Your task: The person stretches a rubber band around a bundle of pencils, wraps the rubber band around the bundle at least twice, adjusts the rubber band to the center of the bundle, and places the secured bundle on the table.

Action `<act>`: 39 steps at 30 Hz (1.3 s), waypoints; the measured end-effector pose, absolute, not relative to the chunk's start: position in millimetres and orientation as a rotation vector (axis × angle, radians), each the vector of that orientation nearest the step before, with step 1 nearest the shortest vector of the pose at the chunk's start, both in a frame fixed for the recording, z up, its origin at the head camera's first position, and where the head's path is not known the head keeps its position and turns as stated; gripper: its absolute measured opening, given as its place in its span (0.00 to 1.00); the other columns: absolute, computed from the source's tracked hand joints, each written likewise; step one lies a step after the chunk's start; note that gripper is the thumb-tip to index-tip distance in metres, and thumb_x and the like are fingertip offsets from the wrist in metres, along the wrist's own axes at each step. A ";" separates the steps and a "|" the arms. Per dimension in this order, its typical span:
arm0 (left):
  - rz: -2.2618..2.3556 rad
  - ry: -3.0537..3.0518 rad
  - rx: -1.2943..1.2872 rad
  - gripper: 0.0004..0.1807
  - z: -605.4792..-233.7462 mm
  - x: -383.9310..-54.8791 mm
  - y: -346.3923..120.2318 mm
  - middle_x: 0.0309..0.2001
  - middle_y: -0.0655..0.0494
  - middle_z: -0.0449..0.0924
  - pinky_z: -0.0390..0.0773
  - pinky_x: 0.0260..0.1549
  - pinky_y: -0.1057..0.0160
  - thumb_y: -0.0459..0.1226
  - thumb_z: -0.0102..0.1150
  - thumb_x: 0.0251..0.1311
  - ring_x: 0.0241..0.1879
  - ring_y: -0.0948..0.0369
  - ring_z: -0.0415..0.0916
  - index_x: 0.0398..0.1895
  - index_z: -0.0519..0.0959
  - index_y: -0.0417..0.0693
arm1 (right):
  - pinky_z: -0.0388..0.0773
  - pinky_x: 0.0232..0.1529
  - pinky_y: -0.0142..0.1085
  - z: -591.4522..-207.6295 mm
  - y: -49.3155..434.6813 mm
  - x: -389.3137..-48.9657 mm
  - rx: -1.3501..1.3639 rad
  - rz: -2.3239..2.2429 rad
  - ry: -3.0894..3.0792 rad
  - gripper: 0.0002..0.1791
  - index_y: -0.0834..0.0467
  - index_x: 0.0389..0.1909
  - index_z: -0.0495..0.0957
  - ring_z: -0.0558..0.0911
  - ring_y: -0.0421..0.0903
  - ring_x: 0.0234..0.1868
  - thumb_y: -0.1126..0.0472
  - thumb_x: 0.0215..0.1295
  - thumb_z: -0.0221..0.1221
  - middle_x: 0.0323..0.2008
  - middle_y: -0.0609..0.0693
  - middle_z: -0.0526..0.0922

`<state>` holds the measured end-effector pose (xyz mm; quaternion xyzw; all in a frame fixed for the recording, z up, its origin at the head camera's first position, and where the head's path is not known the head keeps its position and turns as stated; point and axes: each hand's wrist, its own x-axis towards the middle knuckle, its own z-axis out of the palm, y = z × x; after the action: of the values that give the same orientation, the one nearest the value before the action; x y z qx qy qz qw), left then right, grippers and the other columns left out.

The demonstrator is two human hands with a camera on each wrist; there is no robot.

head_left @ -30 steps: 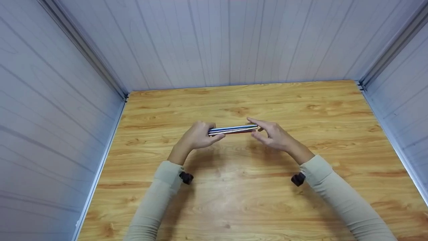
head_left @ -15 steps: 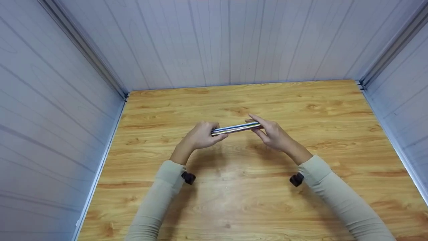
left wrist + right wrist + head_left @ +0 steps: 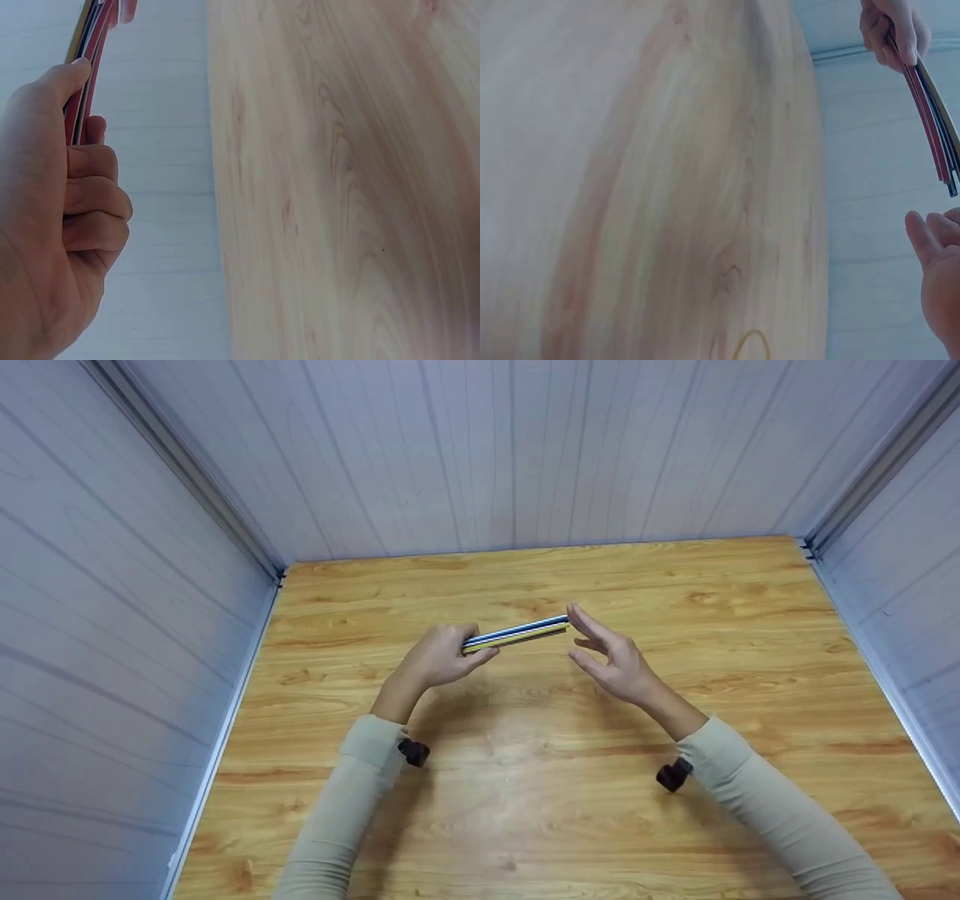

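My left hand (image 3: 441,655) grips one end of a bundle of thin coloured sticks (image 3: 521,634), pencil-like, held above the table. Blue, white and yellow sticks show from above; red and dark ones (image 3: 928,124) face the wrist cameras. The bundle slants up toward the right in the head view. Thumb on one side, the left fingers curl round it, hiding that end. My right hand (image 3: 616,658) is at the other end, fingers extended and thumb apart. Its index fingertip is right at the stick ends. In the right wrist view this hand (image 3: 941,274) is partly cut off by the frame.
Below the hands lies a wood-grain table (image 3: 510,810). Pale panelled walls (image 3: 480,450) border it at the back and both sides. A thin yellow loop (image 3: 754,334) shows at the bottom of the right wrist view.
The right hand has let go of the bundle's end and moved slightly right, its fingers opening. The bundle's right end has risen, and the left hand has shifted slightly left with it.
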<state>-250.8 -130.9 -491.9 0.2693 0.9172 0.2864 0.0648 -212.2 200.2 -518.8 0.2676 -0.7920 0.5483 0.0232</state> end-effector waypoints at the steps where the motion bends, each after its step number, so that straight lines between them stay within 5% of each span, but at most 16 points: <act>1: 0.859 2.778 0.816 0.23 -491.2 -251.0 -131.3 0.22 0.63 0.57 0.57 0.26 0.64 0.54 0.65 0.81 0.22 0.64 0.52 0.32 0.73 0.49 | 0.77 0.77 0.53 -519.2 198.7 -210.6 0.828 1.722 -2.443 0.39 0.73 0.87 0.54 0.66 0.67 0.86 0.74 0.82 0.59 0.87 0.70 0.60; 12: 0.866 2.806 0.819 0.25 -490.3 -251.7 -131.0 0.23 0.62 0.58 0.59 0.27 0.63 0.56 0.65 0.81 0.23 0.64 0.54 0.32 0.72 0.50 | 0.75 0.78 0.54 -520.0 190.7 -205.6 0.837 1.755 -2.461 0.39 0.75 0.86 0.52 0.67 0.71 0.84 0.73 0.83 0.58 0.86 0.73 0.57; 21: 0.890 2.814 0.829 0.24 -488.9 -250.9 -133.8 0.22 0.63 0.58 0.58 0.26 0.64 0.55 0.65 0.80 0.22 0.64 0.54 0.32 0.74 0.48 | 0.75 0.79 0.40 -518.0 191.1 -205.3 0.871 1.790 -2.418 0.39 0.74 0.86 0.53 0.66 0.70 0.85 0.74 0.82 0.59 0.87 0.74 0.55; 32: 0.864 2.809 0.849 0.25 -492.6 -250.0 -134.0 0.21 0.63 0.54 0.55 0.26 0.63 0.55 0.64 0.81 0.22 0.64 0.49 0.31 0.70 0.49 | 0.78 0.76 0.50 -518.2 199.2 -207.6 0.882 1.705 -2.465 0.36 0.74 0.85 0.59 0.71 0.70 0.82 0.73 0.82 0.60 0.83 0.72 0.67; 39: 0.878 2.815 0.854 0.25 -493.5 -249.5 -140.1 0.21 0.63 0.56 0.56 0.25 0.65 0.55 0.65 0.81 0.21 0.65 0.51 0.31 0.72 0.50 | 0.80 0.75 0.33 -521.1 224.0 -213.6 0.822 1.658 -2.461 0.35 0.68 0.85 0.65 0.73 0.66 0.82 0.73 0.80 0.62 0.82 0.68 0.72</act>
<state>-249.5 -140.1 -493.5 0.2779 0.9164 0.2859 0.0358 -213.6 224.0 -521.1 0.2668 -0.7989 0.5381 0.0315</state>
